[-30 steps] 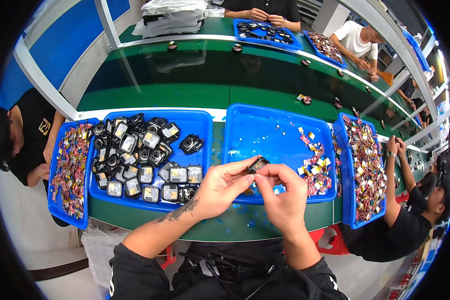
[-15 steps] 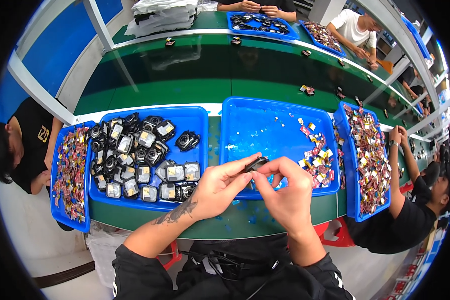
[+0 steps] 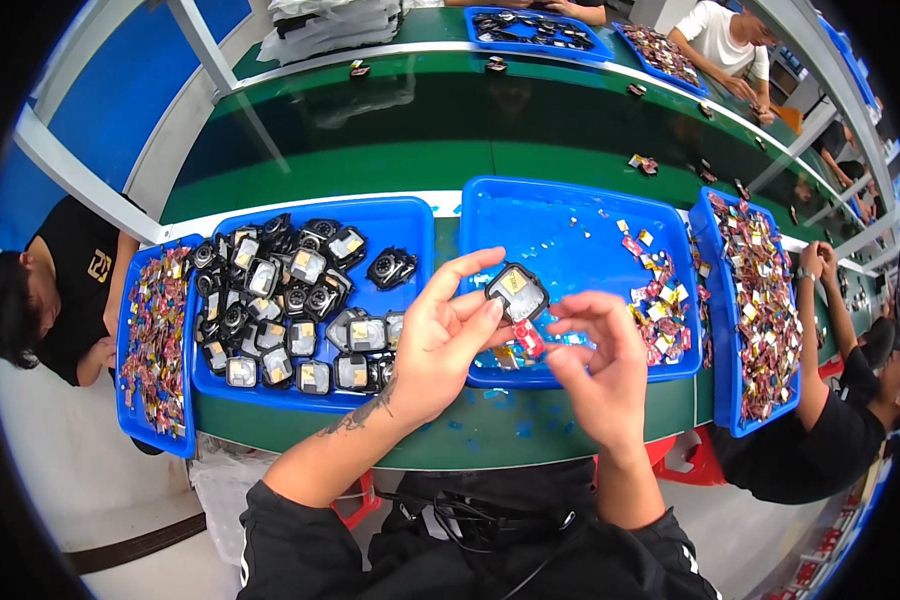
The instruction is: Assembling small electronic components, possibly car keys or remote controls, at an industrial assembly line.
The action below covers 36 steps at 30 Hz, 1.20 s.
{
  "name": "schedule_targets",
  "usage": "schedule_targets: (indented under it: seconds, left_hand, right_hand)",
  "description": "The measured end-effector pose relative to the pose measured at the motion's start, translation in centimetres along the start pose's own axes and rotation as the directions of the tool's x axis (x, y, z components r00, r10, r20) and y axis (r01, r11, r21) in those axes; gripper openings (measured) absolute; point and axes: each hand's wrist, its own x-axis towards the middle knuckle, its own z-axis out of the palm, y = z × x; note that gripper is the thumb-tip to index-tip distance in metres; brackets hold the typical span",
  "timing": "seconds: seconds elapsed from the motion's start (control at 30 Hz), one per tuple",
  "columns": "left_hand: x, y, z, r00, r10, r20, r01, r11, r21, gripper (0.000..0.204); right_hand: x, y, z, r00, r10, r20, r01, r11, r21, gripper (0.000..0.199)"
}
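My left hand (image 3: pixel 442 345) grips a black watch-like case (image 3: pixel 519 291) between thumb and fingers, its pale square face and yellow label turned toward me. Just right of it, my right hand (image 3: pixel 608 368) has its fingers apart with nothing gripped. A small red piece (image 3: pixel 528 338) shows between the case and my right fingers; whether it hangs from the case or lies below is unclear. Both hands are over the near edge of a blue tray (image 3: pixel 560 192) that holds small red, white and yellow pieces (image 3: pixel 658 318) on its right side.
To the left, another blue tray (image 3: pixel 422 225) carries many black cases (image 3: pixel 270 290). Narrow blue bins of small coloured pieces stand at the far left (image 3: pixel 155 340) and right (image 3: pixel 750 310). Beyond runs a green conveyor (image 3: pixel 400 130) with scattered parts. Several people work nearby.
My left hand has turned the case so its pale face shows. My right hand has come off it and moved right, fingers spreading. The red piece has come into view.
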Motion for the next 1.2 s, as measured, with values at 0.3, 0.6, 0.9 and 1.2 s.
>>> schedule_targets:
  seconds: [0.3,0.6,0.9,1.2]
  left_hand:
    - [-0.1,1.4,-0.6,0.835,0.372,0.405,-0.547,0.489,0.679,0.033]
    - [-0.2,0.8,-0.6,0.734,0.434,0.521,-0.651,0.235,0.722,0.030]
    - [-0.6,0.4,-0.5,0.973,-0.075,0.216,-0.059,0.832,0.552,0.019]
    - [-0.6,-0.5,-0.4,0.967,-0.184,0.175,0.129,0.950,0.284,0.021]
  right_hand:
    - [-0.3,0.2,-1.3,0.983,0.098,0.154,-0.132,0.965,0.226,0.015]
    - [-0.6,-0.1,-2.4,0.987,0.021,0.157,-0.045,0.988,0.150,0.023]
    - [1.2,-2.4,-3.2,0.794,-0.444,0.416,0.605,0.647,-0.465,0.045]
    - [0.3,-1.1,-2.0,0.965,-0.160,0.206,0.214,0.938,-0.272,0.043]
